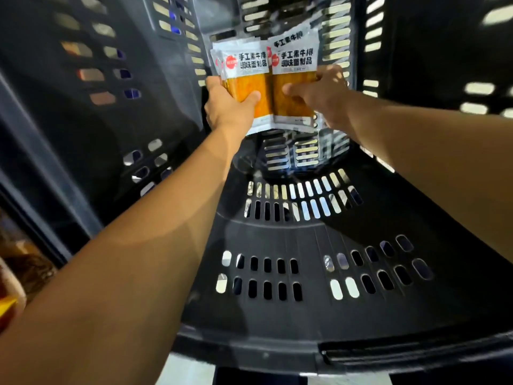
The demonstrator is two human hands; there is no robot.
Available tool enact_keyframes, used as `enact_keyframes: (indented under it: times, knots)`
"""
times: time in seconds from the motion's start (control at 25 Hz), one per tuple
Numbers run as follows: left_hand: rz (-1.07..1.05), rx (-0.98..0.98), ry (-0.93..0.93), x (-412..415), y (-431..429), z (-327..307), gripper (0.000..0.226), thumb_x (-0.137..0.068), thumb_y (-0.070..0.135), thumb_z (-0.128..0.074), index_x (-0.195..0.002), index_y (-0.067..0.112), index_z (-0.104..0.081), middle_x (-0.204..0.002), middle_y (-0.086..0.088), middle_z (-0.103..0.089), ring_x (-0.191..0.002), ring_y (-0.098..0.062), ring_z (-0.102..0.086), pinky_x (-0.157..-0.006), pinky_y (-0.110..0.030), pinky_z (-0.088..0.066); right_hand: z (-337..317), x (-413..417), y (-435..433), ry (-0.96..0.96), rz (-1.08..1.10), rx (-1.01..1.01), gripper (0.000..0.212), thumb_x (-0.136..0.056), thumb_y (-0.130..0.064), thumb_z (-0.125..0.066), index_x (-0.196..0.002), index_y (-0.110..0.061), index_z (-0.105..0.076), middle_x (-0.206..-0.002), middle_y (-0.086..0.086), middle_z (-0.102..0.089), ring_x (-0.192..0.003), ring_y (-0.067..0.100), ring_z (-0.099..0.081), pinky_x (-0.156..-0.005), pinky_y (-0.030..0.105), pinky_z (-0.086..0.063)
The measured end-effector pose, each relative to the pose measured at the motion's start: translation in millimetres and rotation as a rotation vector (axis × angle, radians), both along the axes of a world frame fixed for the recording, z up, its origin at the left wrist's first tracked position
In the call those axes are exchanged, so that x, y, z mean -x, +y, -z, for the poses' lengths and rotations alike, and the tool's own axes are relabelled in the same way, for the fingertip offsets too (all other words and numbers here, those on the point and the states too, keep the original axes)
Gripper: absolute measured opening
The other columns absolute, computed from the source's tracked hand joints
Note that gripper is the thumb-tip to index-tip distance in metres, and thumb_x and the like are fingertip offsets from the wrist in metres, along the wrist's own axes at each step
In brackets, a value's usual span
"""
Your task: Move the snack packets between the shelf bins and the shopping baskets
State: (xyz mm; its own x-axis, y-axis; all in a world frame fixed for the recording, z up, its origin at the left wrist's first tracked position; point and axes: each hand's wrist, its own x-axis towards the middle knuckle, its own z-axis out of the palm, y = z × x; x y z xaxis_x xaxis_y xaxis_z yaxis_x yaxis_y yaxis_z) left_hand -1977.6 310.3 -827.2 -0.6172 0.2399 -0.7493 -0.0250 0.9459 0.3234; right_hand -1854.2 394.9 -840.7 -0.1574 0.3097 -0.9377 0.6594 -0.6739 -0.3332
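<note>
Both my arms reach deep into a black slotted shopping basket (277, 232). My left hand (227, 107) grips a small stack of snack packets (247, 68), white on top with black lettering and orange below, thumb across the front. My right hand (322, 93) pinches another stack of the same snack packets (295, 65) right beside them. The two stacks touch side by side near the basket's far end, held above its bottom. How many packets each stack holds is hidden.
The basket's dark slotted walls (111, 93) rise on the left and the right (416, 65), closing in around my arms. Its near rim (305, 354) crosses the bottom of the view. Brown and yellow goods (16, 273) show at the lower left outside the basket.
</note>
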Motion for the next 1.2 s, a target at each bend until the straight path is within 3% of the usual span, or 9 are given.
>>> enact_keyframes:
  times: [0.08,0.16,0.24,0.32,0.44,0.64,0.76,0.96,1.2]
  knots:
    - [-0.059,0.018,-0.066,0.6,-7.5,-14.2,0.046,-0.079,0.023,-0.075,-0.112,0.016,-0.044,-0.108,0.001,-0.06,-0.098,-0.016,-0.06,-0.087,-0.03,-0.051,-10.1,0.0,-0.1,-0.072,-0.056,0.014,0.071,-0.078,-0.034,-0.074,-0.135,-0.011,-0.037,-0.132,0.01,-0.05,-0.118,0.025,-0.052,-0.104,0.038,-0.041]
    - [-0.141,0.014,-0.16,-0.2,-11.6,-42.4,0.044,-0.079,0.021,-0.075,-0.11,0.016,-0.044,-0.106,0.001,-0.06,-0.093,-0.014,-0.061,-0.073,-0.024,-0.053,-36.2,-4.0,0.1,-0.098,-0.056,0.097,0.049,-0.084,-0.033,-0.068,-0.12,-0.012,-0.044,-0.108,0.003,-0.059,-0.104,0.02,-0.058,-0.096,0.032,-0.044]
    - [-0.254,-0.011,-0.237,-4.2,-13.6,-83.7,0.042,-0.08,0.018,-0.075,-0.111,0.013,-0.046,-0.104,0.0,-0.061,-0.091,-0.014,-0.062,-0.062,-0.018,-0.05,-76.1,-14.7,-2.1,-0.061,0.011,0.189,0.038,-0.087,-0.03,-0.064,-0.12,-0.016,-0.05,-0.102,-0.003,-0.058,-0.106,0.017,-0.056,-0.099,0.034,-0.042]
    - [-0.352,-0.047,-0.282,-10.4,-15.7,-132.0,0.046,-0.08,0.015,-0.075,-0.117,0.01,-0.048,-0.107,-0.003,-0.063,-0.095,-0.017,-0.064,-0.074,-0.027,-0.054,-126.3,-28.4,-1.8,-0.02,0.035,0.144,0.041,-0.087,-0.023,-0.065,-0.125,-0.015,-0.052,-0.112,-0.004,-0.057,-0.11,0.016,-0.052,-0.104,0.036,-0.038]
    - [-0.425,-0.096,-0.309,-23.9,-20.6,-217.9,0.05,-0.079,0.018,-0.075,-0.12,0.016,-0.048,-0.112,-0.003,-0.063,-0.102,-0.021,-0.063,-0.093,-0.04,-0.051,-214.0,-43.6,5.8,0.071,0.073,0.051,0.042,-0.084,-0.012,-0.068,-0.123,-0.01,-0.054,-0.116,0.002,-0.06,-0.108,0.02,-0.058,-0.087,0.031,-0.049]
    - [-0.464,-0.217,-0.283,-54.6,-27.5,-384.4,0.054,-0.081,0.019,-0.072,-0.127,0.015,-0.046,-0.113,-0.001,-0.061,-0.097,-0.016,-0.058,-0.084,-0.027,-0.042,-378.8,-87.1,20.5,0.182,0.118,0.002,0.038,-0.079,-0.011,-0.073,-0.115,-0.007,-0.061,-0.112,0.01,-0.066,-0.096,0.025,-0.066,-0.082,0.036,-0.055]
    - [-0.428,-0.288,-0.304,-65.8,-41.4,-461.9,0.046,-0.081,0.013,-0.071,-0.121,0.013,-0.049,-0.107,-0.004,-0.062,-0.085,-0.013,-0.061,-0.076,-0.027,-0.046,-463.1,-118.3,10.0,0.235,0.205,-0.044,0.019,-0.08,-0.006,-0.069,-0.095,-0.016,-0.063,-0.096,0.004,-0.068,-0.081,0.015,-0.066,-0.065,0.025,-0.055]
    - [-0.275,-0.435,-0.393,-69.4,-63.9,-542.5,0.049,-0.079,0.009,-0.071,-0.124,0.009,-0.05,-0.112,-0.009,-0.064,-0.09,-0.019,-0.062,-0.081,-0.03,-0.048,-558.9,-154.2,-31.6,0.247,0.406,-0.22,0.016,-0.081,-0.003,-0.067,-0.096,-0.008,-0.066,-0.085,0.008,-0.069,-0.067,0.013,-0.066,-0.059,0.023,-0.055]
    - [-0.072,-0.536,-0.504,-73.5,-121.3,-591.9,0.046,-0.08,0.006,-0.07,-0.121,0.014,-0.049,-0.1,0.001,-0.066,-0.085,-0.013,-0.064,-0.083,-0.035,-0.05,-617.9,-183.1,-157.8,0.294,0.714,-0.266,0.04,-0.078,-0.013,-0.069,-0.116,-0.002,-0.061,-0.104,0.012,-0.071,-0.085,0.022,-0.069,-0.062,0.023,-0.056]
